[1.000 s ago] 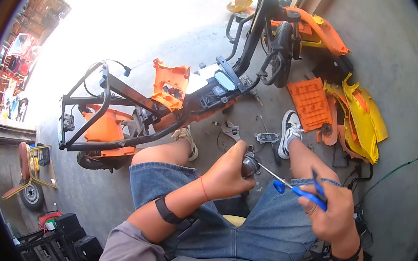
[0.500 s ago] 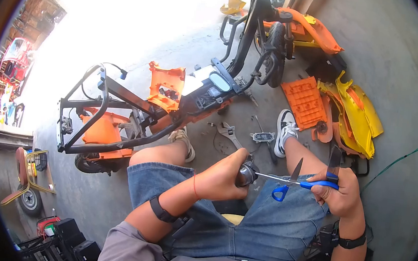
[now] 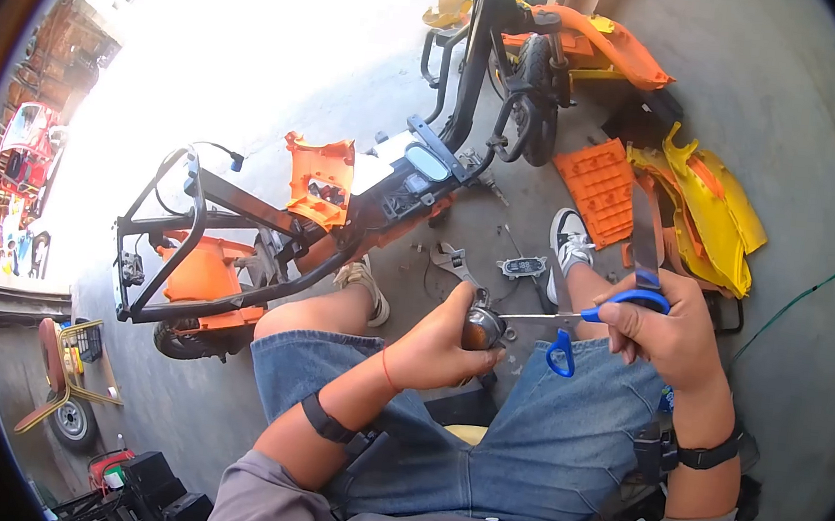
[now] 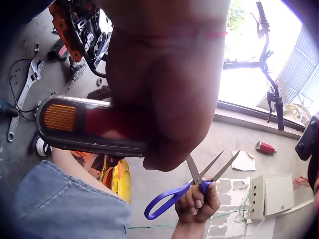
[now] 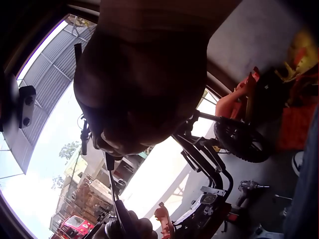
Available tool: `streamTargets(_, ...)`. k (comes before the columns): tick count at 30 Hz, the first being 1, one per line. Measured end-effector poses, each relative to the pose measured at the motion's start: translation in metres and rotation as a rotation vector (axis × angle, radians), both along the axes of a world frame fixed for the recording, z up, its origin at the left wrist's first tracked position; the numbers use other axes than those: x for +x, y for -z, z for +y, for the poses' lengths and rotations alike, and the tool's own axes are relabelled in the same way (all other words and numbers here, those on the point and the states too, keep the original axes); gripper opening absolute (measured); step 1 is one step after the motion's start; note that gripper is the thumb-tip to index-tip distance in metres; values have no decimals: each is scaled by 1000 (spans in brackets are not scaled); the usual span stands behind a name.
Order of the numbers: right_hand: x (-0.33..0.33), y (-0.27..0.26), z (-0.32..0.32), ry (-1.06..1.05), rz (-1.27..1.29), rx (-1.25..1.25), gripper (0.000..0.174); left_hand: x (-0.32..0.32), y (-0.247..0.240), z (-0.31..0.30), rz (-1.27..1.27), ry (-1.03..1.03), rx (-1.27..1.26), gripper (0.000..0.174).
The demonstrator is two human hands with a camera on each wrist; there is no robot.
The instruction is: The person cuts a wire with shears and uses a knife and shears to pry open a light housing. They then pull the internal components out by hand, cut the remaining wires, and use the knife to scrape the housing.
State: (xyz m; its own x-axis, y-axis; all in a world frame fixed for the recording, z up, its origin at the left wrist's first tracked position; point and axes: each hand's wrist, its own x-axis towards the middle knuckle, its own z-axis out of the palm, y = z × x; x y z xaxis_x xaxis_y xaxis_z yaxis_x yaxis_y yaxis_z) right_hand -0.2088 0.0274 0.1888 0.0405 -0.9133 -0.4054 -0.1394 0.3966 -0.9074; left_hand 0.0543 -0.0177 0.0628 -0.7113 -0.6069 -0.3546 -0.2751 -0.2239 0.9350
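I sit with a small lamp unit [image 3: 482, 328] over my lap, gripped in my left hand [image 3: 442, 341]. In the left wrist view the lamp [image 4: 75, 123] shows an orange reflector and a red lens in a dark housing. My right hand [image 3: 660, 329] grips blue-handled scissors [image 3: 602, 308] with the blades spread wide. One blade reaches left to the lamp and the other points up. The scissors [image 4: 198, 183] and the right hand [image 4: 197, 203] also show in the left wrist view. In the right wrist view a blade [image 5: 117, 201] runs down toward the left hand [image 5: 135, 228].
A stripped black scooter frame [image 3: 241, 213] with orange panels lies ahead on the concrete floor. An adjustable wrench [image 3: 457, 261] and small parts lie by my feet. Orange [image 3: 601, 183] and yellow body panels [image 3: 718, 219] are piled at the right, and black crates [image 3: 149, 491] stand at the lower left.
My right hand has risen and moved up-left with the scissors, and the blades have opened wide, one now pointing up. My left hand keeps its hold on the lamp.
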Motion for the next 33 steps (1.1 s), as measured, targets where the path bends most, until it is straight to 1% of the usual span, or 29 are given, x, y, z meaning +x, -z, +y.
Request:
streamTargets(1, 9, -1, 0, 84, -9, -10, 17, -4, 0, 1, -17, -100, 73, 62)
streamTargets(2, 16, -2, 0, 165, -17, -21, 17, -5, 3, 1, -14, -98, 66, 62)
streamTargets(3, 20, 5, 1, 208, -44, -36, 20, -5, 8, 1, -56, -157, -121, 61)
streamTargets(4, 21, 13, 1, 206, -44, -44, 20, -5, 11, -1, -99, -218, -308, 61)
streamTargets(5, 21, 21, 0, 237, -67, -53, 23, -5, 10, -3, -160, -232, -286, 60)
streamTargets(6, 22, 28, -1, 268, -92, -59, 25, -5, 12, -4, -161, -233, -291, 60)
streamTargets(7, 22, 34, -3, 297, -71, -60, 30, -6, 18, -3, -183, -276, -366, 60)
streamTargets(8, 21, 37, -5, 297, -72, -61, 30, -7, 21, -3, -205, -320, -439, 61)
streamTargets(9, 20, 39, -7, 358, -63, -41, 31, -7, 21, -3, -205, -321, -440, 61)
streamTargets(10, 18, 41, -9, 418, -52, -21, 31, -7, 21, -4, -251, -342, -316, 62)
streamTargets(11, 13, 47, -8, 415, -51, -23, 31, -7, 21, -5, -296, -362, -192, 64)
streamTargets(12, 5, 55, -7, 460, -235, -11, 31, -7, 24, -7, -294, -368, -194, 64)
streamTargets(13, 2, 64, -7, 501, -420, 1, 31, -7, 29, -8, -293, -410, -77, 65)
streamTargets(14, 3, 75, -7, 495, -419, -4, 31, -7, 33, -10, -291, -451, 37, 67)
streamTargets(16, 8, 103, -7, 715, -387, 114, 28, -6, 40, -12, -272, -488, 77, 64)
streamTargets(17, 7, 117, -8, 655, -355, 207, 26, -5, 41, -13, -255, -519, 122, 61)
streamTargets(18, 5, 133, -9, 594, -321, 300, 25, -4, 41, -13, -255, -528, 116, 61)
streamTargets(19, 4, 149, -14, 477, -234, 390, 24, -3, 42, -13, -295, -523, 75, 64)
streamTargets(20, 6, 165, -23, 463, -232, 387, 24, -2, 43, -14, -334, -520, 36, 67)
streamTargets(22, 13, 197, -43, 179, 13, 356, 28, 1, 38, -15, -312, -534, 56, 66)
streamTargets(23, 15, 229, -57, 168, 19, 343, 28, 1, 37, -16, -308, -533, 37, 66)
streamTargets(24, 19, 269, -69, 22, 233, 208, 30, 3, 35, -17, -306, -533, 19, 66)
streamTargets(25, 25, 289, -82, -126, 441, 68, 33, 4, 30, -19, -298, -547, 23, 65)
streamTargets(26, 35, 288, -97, -142, 438, 58, 33, 6, 30, -21, -274, -570, 59, 61)
streamTargets(28, 69, 281, -134, -327, 755, -169, 39, 10, 32, -24, -278, -627, 40, 58)
streamTargets(29, 87, 289, -149, -342, 748, -175, 39, 14, 37, -26, -285, -643, 41, 58)
streamTargets(31, 117, 317, -175, -59, 659, -293, 32, 22, 51, -30, -310, -690, 9, 57)
streamTargets(32, 122, 327, -184, -72, 652, -290, 32, 25, 54, -34, -318, -700, 16, 57)
streamTargets(33, 127, 337, -192, -159, 712, -332, 32, 29, 53, -37, -337, -713, 15, 57)
